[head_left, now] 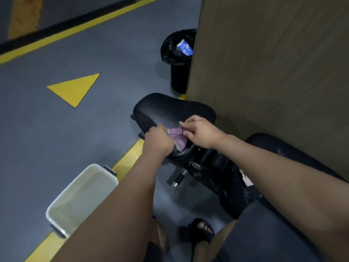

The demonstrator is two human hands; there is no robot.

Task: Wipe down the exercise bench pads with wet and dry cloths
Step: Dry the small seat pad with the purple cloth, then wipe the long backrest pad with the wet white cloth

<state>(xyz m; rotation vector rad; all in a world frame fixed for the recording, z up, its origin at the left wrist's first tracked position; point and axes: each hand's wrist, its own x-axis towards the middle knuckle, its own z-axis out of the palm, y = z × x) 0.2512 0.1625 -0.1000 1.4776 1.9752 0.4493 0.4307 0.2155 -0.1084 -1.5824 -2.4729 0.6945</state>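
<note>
A black padded seat pad (170,110) of the exercise bench lies in the middle of the head view, with a dull sheen on its top. A crumpled purple cloth (177,136) rests on the pad's near end. My left hand (157,139) grips the cloth's left side, fingers curled over it. My right hand (202,132) pinches the cloth's right edge between thumb and fingers. A second black pad (279,146) shows to the right, partly hidden by my right forearm.
A clear plastic tub (56,203) holding water stands on the floor at lower left, on a yellow line. A black bin (177,59) with a liner stands beyond the pad. A brown wall panel (273,63) fills the right. The bench's metal frame and knob (179,178) lie below the pad.
</note>
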